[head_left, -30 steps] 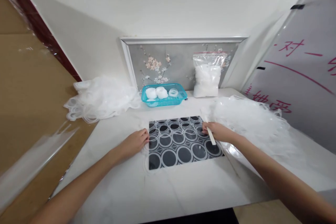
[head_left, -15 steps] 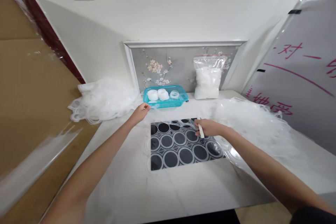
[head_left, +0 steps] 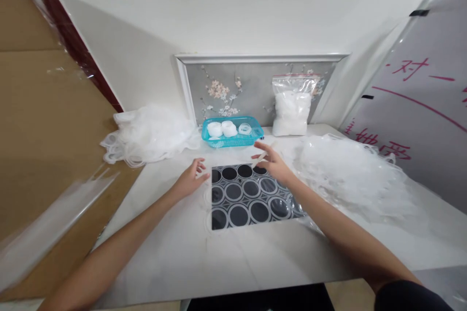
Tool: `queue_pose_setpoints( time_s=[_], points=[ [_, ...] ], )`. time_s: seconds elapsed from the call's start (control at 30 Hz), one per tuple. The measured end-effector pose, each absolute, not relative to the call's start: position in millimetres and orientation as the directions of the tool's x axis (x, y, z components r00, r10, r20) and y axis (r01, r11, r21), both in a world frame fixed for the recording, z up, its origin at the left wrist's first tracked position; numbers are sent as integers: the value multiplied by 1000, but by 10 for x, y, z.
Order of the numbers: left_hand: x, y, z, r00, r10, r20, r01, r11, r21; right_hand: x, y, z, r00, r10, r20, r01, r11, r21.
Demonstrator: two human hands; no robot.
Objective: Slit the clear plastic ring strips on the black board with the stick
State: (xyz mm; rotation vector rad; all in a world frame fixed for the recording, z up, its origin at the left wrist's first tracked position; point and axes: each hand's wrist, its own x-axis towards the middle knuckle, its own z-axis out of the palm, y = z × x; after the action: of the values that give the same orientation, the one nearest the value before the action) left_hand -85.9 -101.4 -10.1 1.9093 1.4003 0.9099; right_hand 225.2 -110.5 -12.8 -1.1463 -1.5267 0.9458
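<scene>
My left hand (head_left: 191, 178) hovers by the left edge of a black mat (head_left: 233, 211) patterned with grey circles. Its fingers are curved and apart, with nothing in them. Over the mat's far right part, my right hand (head_left: 273, 163) grips a slim white stick-like tool (head_left: 260, 159) between thumb and fingers; its exact kind is unclear. A clear plastic sheet seems to lie over the mat, its faint ring outlines showing past the left edge. Behind the mat, a blue plastic basket (head_left: 233, 143) holds white rolls (head_left: 229, 129) and some thin clear rings (head_left: 244, 129).
A heap of translucent ringed plastic (head_left: 149, 133) lies at the left, and a wider pile of clear plastic sheets (head_left: 350, 175) at the right. A zip bag of white material (head_left: 291, 112) stands against the wall. Cardboard (head_left: 32, 121) borders the white table (head_left: 233, 262) on the left.
My left hand has drawn back from the basket's front toward me, and its fingers have opened. My right hand has moved left and away from me, turning the white tool.
</scene>
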Motion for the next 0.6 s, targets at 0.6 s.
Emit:
queue_pose_setpoints(
  time_s=[0.6],
  points=[
    [-932, -1597, -313, 631, 769, -98, 764, -596, 248, 1256, -1684, -371, -291, 898, 330, 292, 412, -863]
  ],
)
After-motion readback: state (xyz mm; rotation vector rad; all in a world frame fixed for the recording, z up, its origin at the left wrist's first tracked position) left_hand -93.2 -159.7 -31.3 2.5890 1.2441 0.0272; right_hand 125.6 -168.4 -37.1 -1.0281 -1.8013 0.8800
